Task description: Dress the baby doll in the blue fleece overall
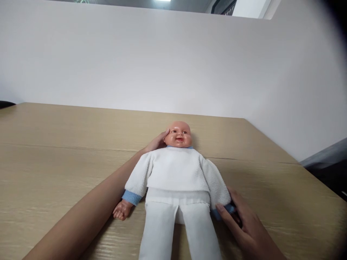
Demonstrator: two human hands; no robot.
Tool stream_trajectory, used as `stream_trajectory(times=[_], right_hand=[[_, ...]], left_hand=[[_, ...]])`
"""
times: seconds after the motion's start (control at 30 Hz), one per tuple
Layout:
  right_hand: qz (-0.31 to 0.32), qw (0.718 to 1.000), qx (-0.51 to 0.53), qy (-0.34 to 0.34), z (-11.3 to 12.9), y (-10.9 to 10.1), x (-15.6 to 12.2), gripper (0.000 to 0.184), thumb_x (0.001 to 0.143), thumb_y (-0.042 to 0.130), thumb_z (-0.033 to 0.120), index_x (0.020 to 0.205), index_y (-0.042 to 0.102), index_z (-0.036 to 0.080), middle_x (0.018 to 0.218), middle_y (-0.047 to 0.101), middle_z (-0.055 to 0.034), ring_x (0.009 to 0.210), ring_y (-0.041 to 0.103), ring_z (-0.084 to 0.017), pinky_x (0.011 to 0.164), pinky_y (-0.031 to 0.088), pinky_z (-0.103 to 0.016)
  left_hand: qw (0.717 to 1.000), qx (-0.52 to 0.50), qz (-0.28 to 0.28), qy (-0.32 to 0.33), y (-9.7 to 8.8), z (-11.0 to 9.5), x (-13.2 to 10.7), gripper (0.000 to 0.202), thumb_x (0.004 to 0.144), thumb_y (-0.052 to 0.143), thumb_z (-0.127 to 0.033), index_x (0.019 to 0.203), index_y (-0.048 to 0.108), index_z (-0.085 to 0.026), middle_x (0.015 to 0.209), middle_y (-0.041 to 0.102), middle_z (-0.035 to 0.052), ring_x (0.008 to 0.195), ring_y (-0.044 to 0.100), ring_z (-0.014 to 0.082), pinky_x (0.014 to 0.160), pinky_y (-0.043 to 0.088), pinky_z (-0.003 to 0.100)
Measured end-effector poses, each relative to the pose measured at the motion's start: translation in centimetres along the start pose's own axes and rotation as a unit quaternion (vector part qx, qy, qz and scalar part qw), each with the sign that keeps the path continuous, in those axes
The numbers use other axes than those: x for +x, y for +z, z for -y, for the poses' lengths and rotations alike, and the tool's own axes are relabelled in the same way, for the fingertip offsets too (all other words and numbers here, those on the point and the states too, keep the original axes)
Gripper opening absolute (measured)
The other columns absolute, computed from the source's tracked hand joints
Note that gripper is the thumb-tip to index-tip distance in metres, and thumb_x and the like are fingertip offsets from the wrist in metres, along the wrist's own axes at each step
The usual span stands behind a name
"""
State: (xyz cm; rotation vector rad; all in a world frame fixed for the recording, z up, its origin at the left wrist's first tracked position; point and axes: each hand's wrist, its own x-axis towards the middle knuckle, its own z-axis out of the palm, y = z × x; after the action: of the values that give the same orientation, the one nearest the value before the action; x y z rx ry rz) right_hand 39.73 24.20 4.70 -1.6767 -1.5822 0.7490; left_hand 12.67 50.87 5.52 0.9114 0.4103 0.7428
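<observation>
A bald baby doll [179, 169] lies face up on the wooden table, its head toward the far side. It wears a white fleece top with blue cuffs and collar, and white trousers that run out of view at the bottom. Cupping the side of the doll's head is my left hand [159, 141], thumb by its temple and the other fingers hidden behind the head. My right hand [244, 222] closes around the blue cuff [230, 208] of the sleeve at the right, thumb on top. The doll's other hand [122, 210] rests beside my left forearm.
The wooden table [67, 126] has a seam running across it. A white wall [162, 65] stands behind and to the right. Dark objects show at the far left edge [7, 104] and beyond the table's right edge [330, 173].
</observation>
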Motion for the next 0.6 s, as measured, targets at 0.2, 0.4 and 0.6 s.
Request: stream_trajectory(times=[0.2,0.4,0.6], right_hand=[[-0.001,1.000,-0.007,-0.010,0.0,0.0,0.0,0.052,0.101,0.064,0.063,0.143,0.064,0.034,0.142,0.073,-0.0100,0.135,0.066,-0.038,0.107,0.059,-0.048],[-0.004,1.000,-0.012,-0.024,0.0,-0.1,-0.1,0.051,0.101,0.065,0.059,0.146,0.064,0.034,0.142,0.074,-0.0092,0.133,0.068,-0.036,0.106,0.061,-0.045],[-0.002,0.999,-0.020,-0.030,0.3,-0.2,0.0,0.050,0.101,0.065,0.060,0.144,0.065,0.035,0.141,0.074,-0.0092,0.132,0.069,-0.037,0.107,0.061,-0.046]], left_hand=[[1.000,-0.002,0.000,0.005,1.8,-0.4,-0.9,0.054,0.096,0.075,-0.057,0.128,0.081,-0.013,0.142,0.076,0.0142,0.152,0.055,0.0434,0.134,0.040,0.054],[1.000,0.009,0.003,0.014,1.4,-0.2,-1.1,0.055,0.098,0.073,-0.058,0.129,0.080,-0.014,0.144,0.075,0.0150,0.151,0.055,0.0444,0.133,0.039,0.056],[0.991,0.077,-0.060,0.095,-0.4,0.2,-0.7,0.067,0.085,0.092,-0.043,0.145,0.068,-0.022,0.157,0.065,0.0149,0.157,0.048,0.0443,0.134,0.032,0.060]])
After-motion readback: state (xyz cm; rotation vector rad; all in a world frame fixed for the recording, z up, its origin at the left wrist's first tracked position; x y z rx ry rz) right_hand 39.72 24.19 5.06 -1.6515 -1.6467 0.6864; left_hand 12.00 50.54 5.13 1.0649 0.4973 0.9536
